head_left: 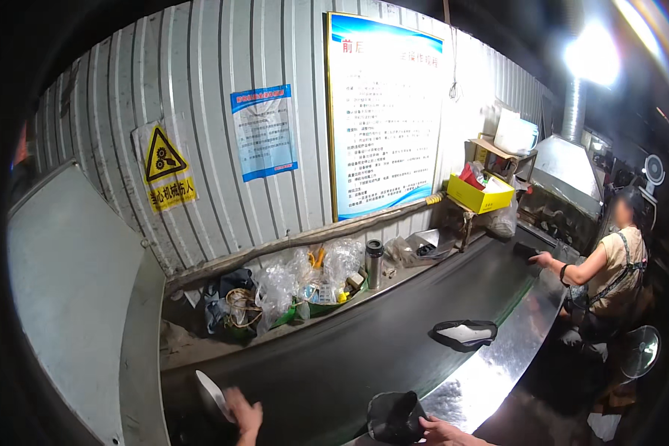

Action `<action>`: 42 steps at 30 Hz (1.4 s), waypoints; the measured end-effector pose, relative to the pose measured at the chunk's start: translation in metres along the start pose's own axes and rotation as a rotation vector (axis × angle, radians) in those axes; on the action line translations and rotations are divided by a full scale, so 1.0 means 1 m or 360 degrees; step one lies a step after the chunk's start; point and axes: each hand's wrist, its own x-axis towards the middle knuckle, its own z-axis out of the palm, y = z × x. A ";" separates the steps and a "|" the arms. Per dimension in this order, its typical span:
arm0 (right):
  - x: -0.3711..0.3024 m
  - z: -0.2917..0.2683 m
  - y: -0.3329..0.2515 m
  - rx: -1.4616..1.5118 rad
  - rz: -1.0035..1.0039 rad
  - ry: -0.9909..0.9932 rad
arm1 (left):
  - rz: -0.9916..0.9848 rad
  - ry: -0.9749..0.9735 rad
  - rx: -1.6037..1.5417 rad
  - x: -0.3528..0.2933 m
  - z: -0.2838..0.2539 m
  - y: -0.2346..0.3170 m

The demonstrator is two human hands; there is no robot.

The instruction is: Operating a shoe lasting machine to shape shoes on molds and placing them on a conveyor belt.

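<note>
At the lower left, my left hand (243,413) is slightly blurred, its thumb spread away from the fingers. Right beside its fingertips is a flat, white, sole-shaped piece (213,392) over the dark belt; whether they touch is unclear. My right hand (444,431) comes in at the bottom and grips the edge of a black shoe upper (394,418) with its opening showing. Farther along the belt lies another black shoe upper (464,334) with a whitish, sole-shaped face up.
The dark conveyor belt (334,357) runs to the far right beside a shiny metal edge (472,386). A co-worker (621,260) reaches over its far end, holding a dark item. Plastic bags (275,286), a thermos (374,264) and a yellow box (482,196) stand along the wall.
</note>
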 end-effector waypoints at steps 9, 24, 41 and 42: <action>-0.016 0.004 0.010 0.0220 -0.0264 -0.0115 | -0.1379 -0.0228 -0.0282 -0.034 0.004 -0.093; -0.049 -0.093 -0.021 0.0362 -0.0220 0.0036 | 0.1371 -0.0418 -0.0595 -0.186 -0.145 0.246; -0.165 -0.023 0.039 -0.0659 -0.0288 0.0060 | -0.1646 -0.1879 -0.2470 -0.202 -0.056 0.247; -0.125 -0.079 0.068 -0.1519 -0.1137 -0.0167 | -0.1562 -0.1787 -0.2323 -0.204 -0.049 0.245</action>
